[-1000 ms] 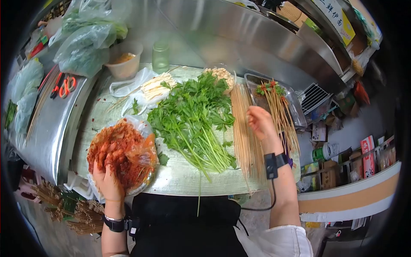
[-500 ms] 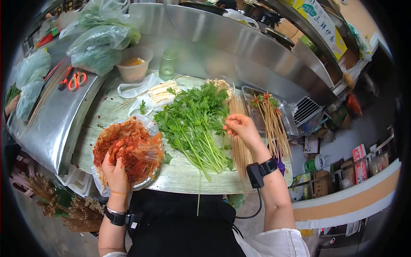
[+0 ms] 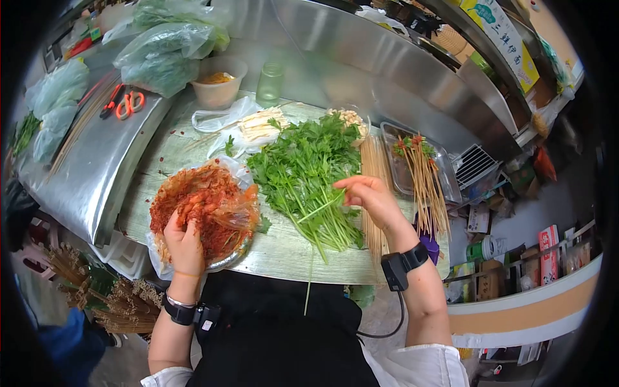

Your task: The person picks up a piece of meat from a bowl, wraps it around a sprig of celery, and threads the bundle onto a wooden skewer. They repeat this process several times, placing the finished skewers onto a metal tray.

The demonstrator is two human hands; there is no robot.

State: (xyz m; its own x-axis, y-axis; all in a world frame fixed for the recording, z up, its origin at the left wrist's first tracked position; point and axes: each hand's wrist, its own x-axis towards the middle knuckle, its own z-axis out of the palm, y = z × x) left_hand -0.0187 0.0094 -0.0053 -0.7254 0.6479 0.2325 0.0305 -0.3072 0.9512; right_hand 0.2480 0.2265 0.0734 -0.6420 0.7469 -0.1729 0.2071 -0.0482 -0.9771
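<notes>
My left hand reaches into a plastic-lined bowl of red chili paste. Its fingers are coated red and curl around a red-covered clump that I cannot make out. Over a heap of leafy celery hovers my right hand. Thumb and fingertips there pinch a thin green celery stem, which slants down to the left across the heap. Beside this hand lies a row of bare wooden skewers. Farther right, skewers tipped with red and green food rest partly on a clear tray.
Behind the celery are pale strips on a white bag, a plastic tub and a green glass. Orange-handled scissors and bagged greens lie on the metal counter. Blue clothing of another person shows lower left.
My right hand has turned and a celery stem now shows at its fingertips. My left hand stays in the bowl. The view has shifted slightly; a person's hand at far left is gone.
</notes>
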